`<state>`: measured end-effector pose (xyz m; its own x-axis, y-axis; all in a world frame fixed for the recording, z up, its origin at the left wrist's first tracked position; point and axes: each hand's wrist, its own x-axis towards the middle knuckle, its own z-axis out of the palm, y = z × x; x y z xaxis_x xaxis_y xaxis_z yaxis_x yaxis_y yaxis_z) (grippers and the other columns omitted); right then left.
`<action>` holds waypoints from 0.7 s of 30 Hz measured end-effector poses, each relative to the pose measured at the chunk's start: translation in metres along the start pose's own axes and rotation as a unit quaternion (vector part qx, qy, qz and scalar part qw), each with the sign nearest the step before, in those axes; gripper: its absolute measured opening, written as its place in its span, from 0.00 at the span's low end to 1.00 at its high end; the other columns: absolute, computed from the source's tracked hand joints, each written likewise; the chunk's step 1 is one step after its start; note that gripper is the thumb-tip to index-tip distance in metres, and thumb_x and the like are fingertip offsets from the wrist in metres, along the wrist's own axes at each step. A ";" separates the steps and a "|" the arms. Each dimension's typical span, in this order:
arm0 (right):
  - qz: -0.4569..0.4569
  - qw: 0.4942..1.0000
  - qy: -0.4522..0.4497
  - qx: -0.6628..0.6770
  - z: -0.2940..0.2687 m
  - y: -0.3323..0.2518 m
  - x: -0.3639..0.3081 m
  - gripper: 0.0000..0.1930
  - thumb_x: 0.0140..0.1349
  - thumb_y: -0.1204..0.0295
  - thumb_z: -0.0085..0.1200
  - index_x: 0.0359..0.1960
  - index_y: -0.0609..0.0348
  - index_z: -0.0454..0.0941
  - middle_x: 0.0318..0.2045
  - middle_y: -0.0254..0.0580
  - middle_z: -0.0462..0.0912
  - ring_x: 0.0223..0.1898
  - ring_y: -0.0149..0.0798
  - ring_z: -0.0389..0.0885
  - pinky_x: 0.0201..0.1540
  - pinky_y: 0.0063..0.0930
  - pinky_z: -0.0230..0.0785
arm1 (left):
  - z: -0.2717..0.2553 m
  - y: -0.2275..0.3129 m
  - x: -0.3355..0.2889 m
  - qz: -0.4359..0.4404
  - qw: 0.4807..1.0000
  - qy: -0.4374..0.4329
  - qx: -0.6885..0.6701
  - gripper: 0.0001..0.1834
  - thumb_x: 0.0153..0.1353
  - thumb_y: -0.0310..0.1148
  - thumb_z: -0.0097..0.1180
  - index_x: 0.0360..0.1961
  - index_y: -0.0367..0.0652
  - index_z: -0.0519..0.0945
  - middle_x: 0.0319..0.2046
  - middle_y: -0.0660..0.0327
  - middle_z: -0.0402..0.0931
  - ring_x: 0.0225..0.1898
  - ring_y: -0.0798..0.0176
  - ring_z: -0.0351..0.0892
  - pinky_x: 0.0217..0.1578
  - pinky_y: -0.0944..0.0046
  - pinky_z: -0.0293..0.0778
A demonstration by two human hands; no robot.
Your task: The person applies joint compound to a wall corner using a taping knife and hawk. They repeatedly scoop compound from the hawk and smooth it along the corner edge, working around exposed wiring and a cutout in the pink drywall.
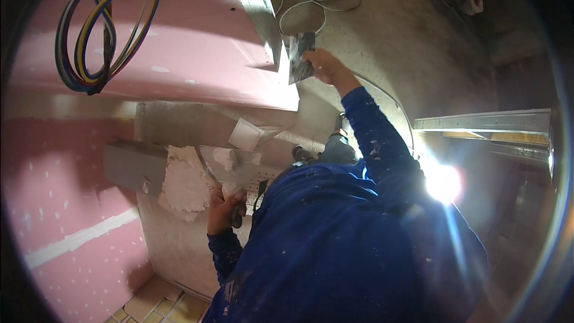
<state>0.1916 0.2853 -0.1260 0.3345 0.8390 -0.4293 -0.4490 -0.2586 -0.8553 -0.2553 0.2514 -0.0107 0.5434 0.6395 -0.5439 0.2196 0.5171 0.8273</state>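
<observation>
My left hand (224, 208) is closed around the handle of a wide metal trowel (244, 173). A lump of pale joint compound (225, 158) rests on its blade. With my right arm stretched forward, my right hand (326, 66) grips a broad taping knife (301, 58), its grey blade smeared. That blade is upright beside the white outer edge of a pink plasterboard panel (197, 42); I cannot tell whether they touch. Left of the trowel, a rough pale patch of compound (186, 180) adjoins a long grey box-like piece (134, 164).
A coil of coloured cables (107, 36) hangs at the upper left. Pink plasterboard (72, 173) with white filler spots stands at left. A hose (306, 3) loops over the concrete floor (388, 42). Metal framing (487, 122) and a glaring lamp (442, 183) are at right.
</observation>
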 end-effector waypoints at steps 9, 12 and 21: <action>-0.115 0.986 -0.003 -0.120 0.039 -0.010 0.034 0.13 0.62 0.71 0.52 0.44 0.66 0.77 0.39 0.45 0.80 0.39 0.44 0.82 0.48 0.43 0.75 | 0.001 0.005 -0.008 -0.016 0.999 0.008 -0.030 0.22 0.58 0.28 0.59 0.53 0.40 0.68 0.30 0.59 0.75 0.19 0.68 0.73 0.19 0.69 0.72; -0.150 0.985 -0.007 -0.080 0.021 -0.037 0.022 0.12 0.62 0.71 0.53 0.44 0.66 0.78 0.40 0.47 0.80 0.41 0.44 0.82 0.50 0.42 0.75 | 0.004 0.004 -0.007 -0.016 0.999 0.004 -0.036 0.22 0.58 0.29 0.59 0.53 0.40 0.68 0.30 0.59 0.75 0.19 0.67 0.73 0.19 0.69 0.72; -0.220 0.963 -0.058 -0.146 -0.008 0.086 0.077 0.12 0.62 0.72 0.54 0.43 0.66 0.78 0.40 0.47 0.80 0.41 0.45 0.83 0.49 0.46 0.77 | 0.009 0.011 -0.008 -0.035 0.999 0.009 0.007 0.27 0.57 0.30 0.61 0.56 0.41 0.67 0.31 0.59 0.75 0.19 0.67 0.73 0.18 0.69 0.72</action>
<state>0.1857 0.3239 -0.2352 0.3366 0.9415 0.0145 -0.0267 0.0250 -0.9993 -0.2500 0.2468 0.0046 0.5115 0.6124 -0.6028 0.2671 0.5534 0.7889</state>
